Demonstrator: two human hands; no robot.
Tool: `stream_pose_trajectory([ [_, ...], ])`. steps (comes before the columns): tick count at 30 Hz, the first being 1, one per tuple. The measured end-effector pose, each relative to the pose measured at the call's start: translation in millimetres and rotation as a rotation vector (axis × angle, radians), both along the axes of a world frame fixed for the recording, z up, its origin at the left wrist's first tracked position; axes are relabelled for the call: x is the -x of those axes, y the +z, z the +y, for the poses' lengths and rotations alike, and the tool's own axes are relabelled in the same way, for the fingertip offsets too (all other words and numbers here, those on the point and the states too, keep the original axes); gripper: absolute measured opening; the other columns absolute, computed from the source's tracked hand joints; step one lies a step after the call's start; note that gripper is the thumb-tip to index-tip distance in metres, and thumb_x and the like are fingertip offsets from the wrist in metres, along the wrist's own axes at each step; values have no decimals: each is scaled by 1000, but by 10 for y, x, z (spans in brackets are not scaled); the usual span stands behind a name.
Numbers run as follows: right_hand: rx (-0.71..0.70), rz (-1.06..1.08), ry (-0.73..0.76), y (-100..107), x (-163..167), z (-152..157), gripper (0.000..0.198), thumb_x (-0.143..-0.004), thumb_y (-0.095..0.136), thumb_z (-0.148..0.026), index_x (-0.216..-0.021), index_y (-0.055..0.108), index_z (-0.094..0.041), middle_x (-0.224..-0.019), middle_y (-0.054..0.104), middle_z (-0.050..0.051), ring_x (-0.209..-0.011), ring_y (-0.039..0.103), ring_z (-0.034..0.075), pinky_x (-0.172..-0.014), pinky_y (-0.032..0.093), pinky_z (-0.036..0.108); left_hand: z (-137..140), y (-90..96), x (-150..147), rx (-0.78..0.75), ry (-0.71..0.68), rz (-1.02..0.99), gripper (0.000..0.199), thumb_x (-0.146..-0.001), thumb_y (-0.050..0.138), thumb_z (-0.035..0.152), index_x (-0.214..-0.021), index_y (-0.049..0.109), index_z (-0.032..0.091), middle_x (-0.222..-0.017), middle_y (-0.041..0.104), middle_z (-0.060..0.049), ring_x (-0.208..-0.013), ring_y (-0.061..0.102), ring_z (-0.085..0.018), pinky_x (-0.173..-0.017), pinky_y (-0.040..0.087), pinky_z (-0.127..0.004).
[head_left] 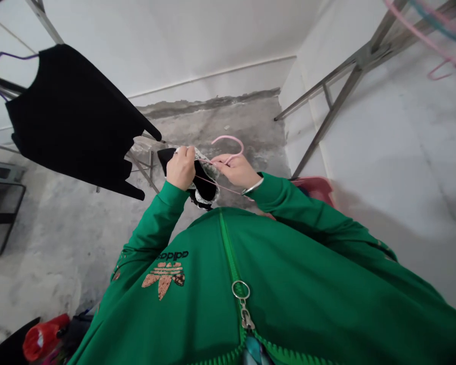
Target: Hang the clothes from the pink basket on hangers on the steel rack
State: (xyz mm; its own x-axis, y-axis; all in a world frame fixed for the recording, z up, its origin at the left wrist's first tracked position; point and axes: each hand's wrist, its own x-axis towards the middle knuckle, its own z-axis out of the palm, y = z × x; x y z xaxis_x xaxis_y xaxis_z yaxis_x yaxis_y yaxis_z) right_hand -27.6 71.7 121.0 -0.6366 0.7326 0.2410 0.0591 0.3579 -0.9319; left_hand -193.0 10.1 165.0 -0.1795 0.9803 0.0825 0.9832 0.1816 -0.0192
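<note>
A pink clothes hanger (228,137) is pinched near the base of its hook by my right hand (237,170), with the hook curving up above the fingers. My left hand (181,168) is closed on a black garment with white patterned trim (205,187), at one end of the hanger. The garment hangs below and between my hands, one part of the hanger crossing in front of it. How far the hanger sits inside the garment I cannot tell.
A black top (76,121) hangs on a purple hanger (13,55) from a metal rack at the left. Another metal frame (338,101) stands at the right, with pink and teal hangers above. A pink-red basin (319,188) sits beyond my right sleeve. A red object (41,339) lies lower left.
</note>
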Motion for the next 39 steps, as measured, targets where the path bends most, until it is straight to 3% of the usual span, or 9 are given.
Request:
stream_pose_trajectory([
  [7, -77, -26, -12, 100, -179, 292, 25, -82, 55, -35, -78, 68, -14, -71, 64, 4, -67, 54, 14, -67, 45, 28, -76, 131, 119, -95, -161, -47, 26, -88, 41, 12, -105, 60, 17, -116, 53, -17, -117, 48, -34, -91, 41, -47],
  [12, -163, -72, 42, 255, -307, 376, 26, -85, 55, -38, -78, 67, -15, -74, 63, 4, -70, 54, 13, -69, 46, 29, -84, 160, 134, 59, -277, -34, 28, -91, 39, 20, -110, 58, 15, -101, 61, -13, -94, 60, -25, -77, 45, -35],
  [16, -248, -103, 93, 281, -256, 370, 30, -88, 52, -43, -85, 66, -16, -78, 63, 4, -76, 57, 15, -74, 48, 31, -33, 130, 11, 35, -357, -5, 24, -91, 38, 22, -103, 58, 15, -99, 63, -11, -91, 61, -23, -72, 45, -30],
  [21, -501, -39, -289, 41, -424, 69, 33, -89, 49, -48, -98, 64, -19, -92, 62, 10, -98, 57, 25, -92, 44, 45, 2, 144, 61, -108, -273, -46, 25, -92, 37, 25, -102, 58, 15, -99, 63, -12, -93, 62, -24, -74, 45, -31],
  [23, -552, -78, -253, -215, -538, -129, 30, -89, 47, -46, -87, 64, -22, -85, 62, 10, -94, 57, 26, -91, 44, 46, -15, 170, 154, -179, -240, -82, 26, -93, 36, 28, -103, 57, 16, -100, 63, -12, -95, 61, -24, -77, 46, -32],
  [26, -429, -259, -94, -717, -583, -303, 32, -91, 43, -43, -79, 62, -20, -81, 62, 10, -83, 58, 24, -81, 47, 42, -63, 225, 264, -244, -223, -114, 26, -94, 38, 31, -104, 57, 17, -99, 63, -11, -95, 61, -23, -79, 46, -32],
  [30, -73, -307, -302, -1247, -309, -135, 44, -80, 58, -44, -111, 57, -12, -108, 60, 18, -99, 56, 26, -89, 47, 43, -121, 309, 258, -259, -242, -105, 26, -94, 39, 32, -102, 58, 17, -96, 64, -11, -94, 61, -23, -79, 46, -32],
  [34, 144, -155, -182, -1370, 23, 177, 64, -70, 69, -33, -126, 48, -10, -108, 62, 13, -96, 58, 22, -89, 47, 37, -176, 369, 217, -242, -310, -94, 26, -93, 37, 30, -103, 58, 17, -96, 64, -10, -95, 61, -23, -81, 47, -32],
  [39, 213, -176, -29, -1343, 26, 322, 14, -69, 64, -25, -76, 59, -14, -75, 58, 3, -74, 51, 15, -75, 44, 30, -289, 383, 301, -214, -296, -121, 26, -94, 37, 30, -102, 57, 17, -95, 63, -11, -93, 62, -23, -81, 47, -33],
])
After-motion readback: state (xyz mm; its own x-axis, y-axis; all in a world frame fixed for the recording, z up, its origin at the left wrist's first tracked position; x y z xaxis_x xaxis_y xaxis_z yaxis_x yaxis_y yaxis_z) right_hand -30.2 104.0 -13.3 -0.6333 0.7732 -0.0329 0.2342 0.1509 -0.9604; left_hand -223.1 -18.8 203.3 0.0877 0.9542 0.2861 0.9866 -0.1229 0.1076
